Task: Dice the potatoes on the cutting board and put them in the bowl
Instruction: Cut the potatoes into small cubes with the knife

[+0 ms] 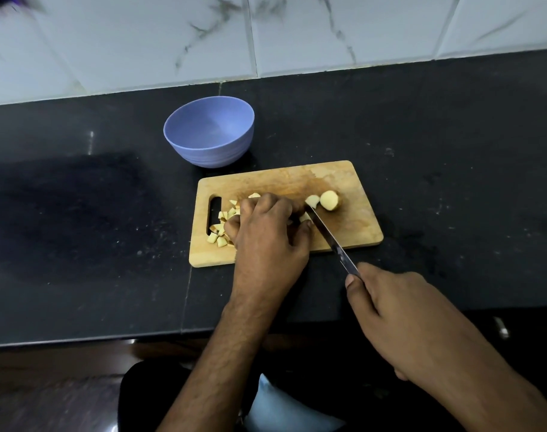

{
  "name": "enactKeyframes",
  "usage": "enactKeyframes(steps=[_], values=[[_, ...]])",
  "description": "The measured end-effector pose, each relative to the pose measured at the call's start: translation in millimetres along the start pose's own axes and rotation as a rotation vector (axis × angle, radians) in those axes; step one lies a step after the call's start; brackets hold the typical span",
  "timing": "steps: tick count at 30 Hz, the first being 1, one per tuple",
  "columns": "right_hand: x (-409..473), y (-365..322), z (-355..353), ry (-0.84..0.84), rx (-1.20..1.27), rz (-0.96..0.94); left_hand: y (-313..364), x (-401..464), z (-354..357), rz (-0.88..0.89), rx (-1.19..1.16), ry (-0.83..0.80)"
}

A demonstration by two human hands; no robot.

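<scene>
Right grip [390,310] holds knife [331,241]; left grip [266,229] curled over potato piece [304,217] beside blade.

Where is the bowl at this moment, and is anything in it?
In the head view the bowl stands on the dark counter, just beyond the far left corner of the cutting board, and holds nothing.

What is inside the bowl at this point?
Nothing that shows: the bowl looks empty, its inner wall and floor bare. Its near inner wall is hidden behind the rim. The diced pieces lie on the board, partly covered by the left hand.
</scene>
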State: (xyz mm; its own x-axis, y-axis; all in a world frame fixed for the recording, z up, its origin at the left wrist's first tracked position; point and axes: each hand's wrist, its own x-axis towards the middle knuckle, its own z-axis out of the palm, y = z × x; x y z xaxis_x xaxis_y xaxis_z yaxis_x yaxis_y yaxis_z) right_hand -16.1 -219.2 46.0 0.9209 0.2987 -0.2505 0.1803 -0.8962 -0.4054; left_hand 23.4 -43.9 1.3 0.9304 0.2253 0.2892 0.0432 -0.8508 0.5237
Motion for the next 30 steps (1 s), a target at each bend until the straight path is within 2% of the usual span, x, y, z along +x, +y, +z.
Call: enactKeyframes(steps=[8,18,30], values=[[4,-11,5,0.055,-0.132,-0.001,0,0,1,0.001,-0.013,0.016],[5,-3,6,0.0,-0.211,-0.039,5,-3,0,-0.032,-0.006,0.049],[-14,-8,13,0.138,-0.035,0.012,-2,-6,-2,-0.085,-0.073,0.065]])
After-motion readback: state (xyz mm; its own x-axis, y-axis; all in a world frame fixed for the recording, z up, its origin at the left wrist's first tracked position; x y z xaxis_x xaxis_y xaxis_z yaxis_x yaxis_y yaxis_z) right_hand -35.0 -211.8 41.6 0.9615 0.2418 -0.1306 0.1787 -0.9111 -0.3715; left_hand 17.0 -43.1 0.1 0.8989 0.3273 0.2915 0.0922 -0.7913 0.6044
